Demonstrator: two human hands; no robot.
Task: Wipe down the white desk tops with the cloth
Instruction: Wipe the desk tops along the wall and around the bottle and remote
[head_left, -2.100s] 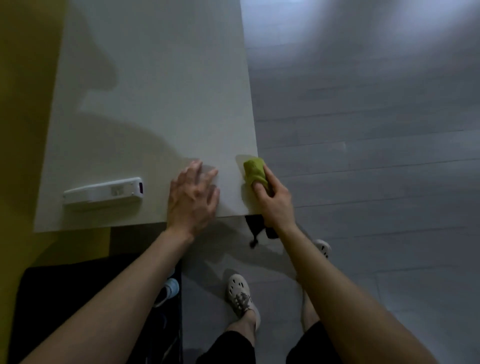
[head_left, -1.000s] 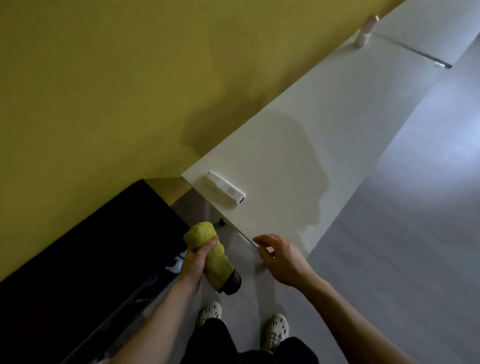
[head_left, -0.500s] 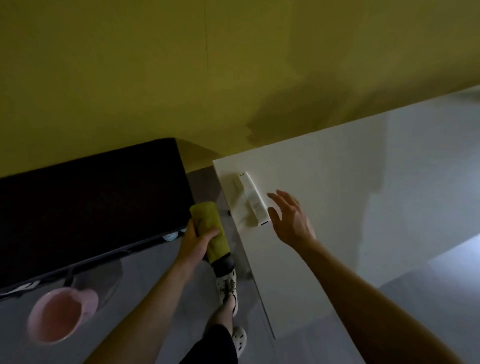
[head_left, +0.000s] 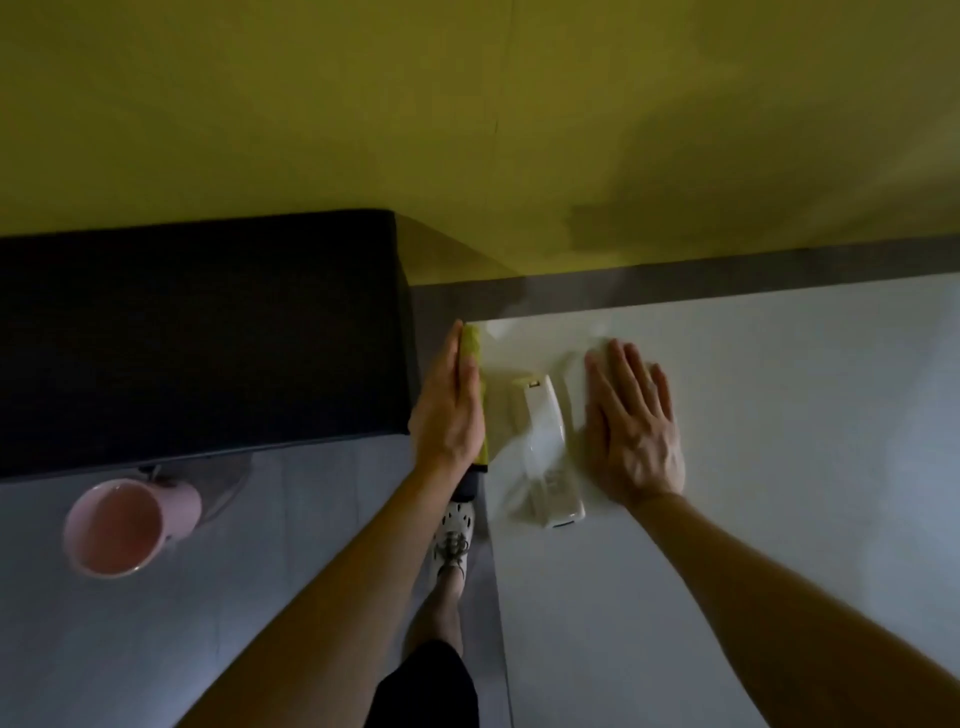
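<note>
On my feed both arms are bare: L forearm (head_left: 337, 597) & R forearm (head_left: 779, 613) run uncovered to the frame's bottom edge. The left hand (head_left: 449, 410) is bare; the right hand (head_left: 631, 426) too, w/ tendons & veins ridging its back. Black shorts (head_left: 426, 686) at btm centre, one bare lower leg (head_left: 441, 608) beyond. The foot wears a white clog-type shoe (head_left: 453, 540), round vent holes over the toe, dark bits on the upper, too dim to ID.

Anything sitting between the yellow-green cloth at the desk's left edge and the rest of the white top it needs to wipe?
Yes. A white rectangular remote control lies on the white desk top just right of the yellow-green cloth that the left hand presses against the edge. The right hand rests flat beyond the remote.
</note>
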